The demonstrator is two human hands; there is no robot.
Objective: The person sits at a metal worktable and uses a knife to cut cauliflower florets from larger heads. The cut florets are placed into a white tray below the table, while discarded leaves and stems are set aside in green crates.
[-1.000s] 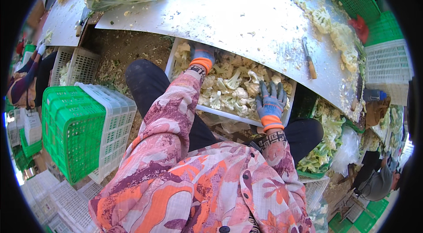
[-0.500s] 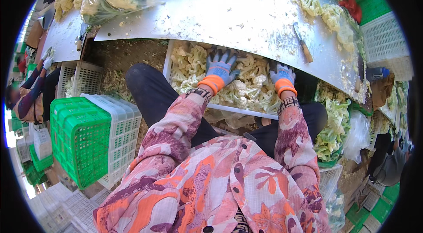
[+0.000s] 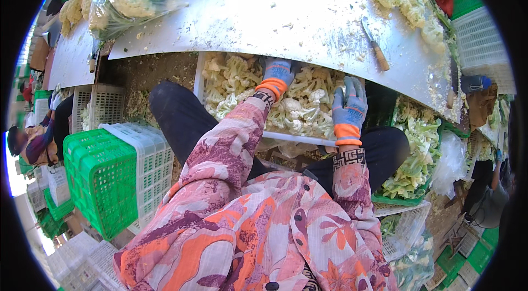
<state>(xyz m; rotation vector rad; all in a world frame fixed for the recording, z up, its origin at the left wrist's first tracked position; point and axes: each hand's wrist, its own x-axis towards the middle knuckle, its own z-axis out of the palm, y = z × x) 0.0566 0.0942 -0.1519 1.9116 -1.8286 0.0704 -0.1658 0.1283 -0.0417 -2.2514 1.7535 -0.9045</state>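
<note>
A white crate (image 3: 199,79) full of cut cauliflower florets (image 3: 231,79) sits between my knees, its far end under the table edge. My left hand (image 3: 279,71), in a blue-grey glove with an orange cuff, reaches over the florets. Its fingers pass beneath the table edge and are mostly hidden. My right hand (image 3: 350,106), gloved alike, rests along the right side of the crate. Its fingers are stretched out and point away from me, with nothing seen in them.
On the metal table (image 3: 220,27) lie a knife (image 3: 375,46), a bagged cauliflower (image 3: 132,2) and scraps. Left stand green and white crates (image 3: 104,175); right, a basket of leafy trimmings (image 3: 412,159). Another person (image 3: 41,137) works at far left.
My left hand has moved farther in, its fingers going under the table edge. My right hand has drawn back toward me, and its fingers now show whole.
</note>
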